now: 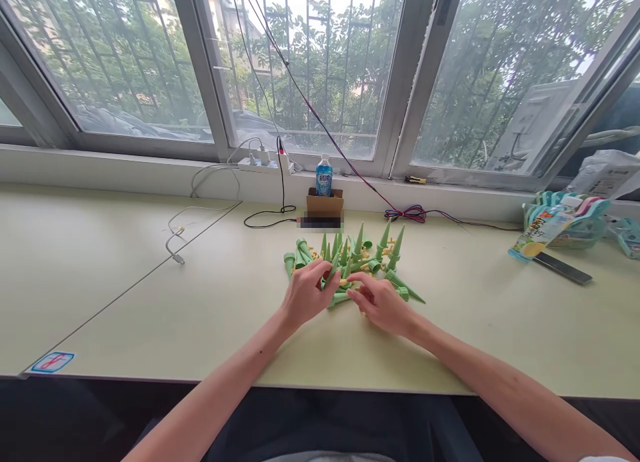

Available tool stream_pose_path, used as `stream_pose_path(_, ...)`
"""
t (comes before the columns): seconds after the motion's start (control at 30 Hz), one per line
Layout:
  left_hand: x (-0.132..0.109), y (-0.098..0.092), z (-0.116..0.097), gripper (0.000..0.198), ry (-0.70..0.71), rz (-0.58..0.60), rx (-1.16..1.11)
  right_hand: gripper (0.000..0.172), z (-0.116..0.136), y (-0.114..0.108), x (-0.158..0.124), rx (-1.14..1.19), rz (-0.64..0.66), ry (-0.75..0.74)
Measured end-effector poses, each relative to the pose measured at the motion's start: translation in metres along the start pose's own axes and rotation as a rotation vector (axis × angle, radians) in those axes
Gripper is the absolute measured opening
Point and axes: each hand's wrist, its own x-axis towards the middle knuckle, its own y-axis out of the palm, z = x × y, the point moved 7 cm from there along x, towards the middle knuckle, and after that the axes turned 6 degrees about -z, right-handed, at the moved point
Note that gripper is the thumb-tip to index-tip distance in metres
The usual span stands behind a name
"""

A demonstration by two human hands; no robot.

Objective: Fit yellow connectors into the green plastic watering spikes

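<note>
Green plastic watering spikes (397, 249) form a pile at the middle of the table, some upright on their wide caps and others lying down. Small yellow valve pieces (343, 283) are scattered among them. My left hand (306, 292) is closed around one green spike (335, 265), its point upward. From the right, my right hand (383, 304) reaches in with thumb and index finger bent around a small yellow valve piece beside that spike. The fingertips partly hide where the two parts meet. A loose spike (407, 289) lies just beyond my right hand.
Behind the pile a blue-labelled bottle (324, 177) stands in a cardboard box (325, 203). A coiled cable (407, 213) and a power strip (260, 162) are near the windows. To the right are a phone (563, 268) and a drink pouch (537, 235).
</note>
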Motion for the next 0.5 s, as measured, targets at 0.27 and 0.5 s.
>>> stream_pose_path(0.27,0.002,-0.019,-0.003,0.028,-0.007,-0.235,0.041,0.026,0.002,-0.001,0.000,-0.017,0.006,0.008)
stream_pose_path(0.5,0.004,-0.034,-0.001,0.033,-0.074,-0.400,0.112,0.026,0.002,-0.001,0.000,-0.006,0.010,0.013)
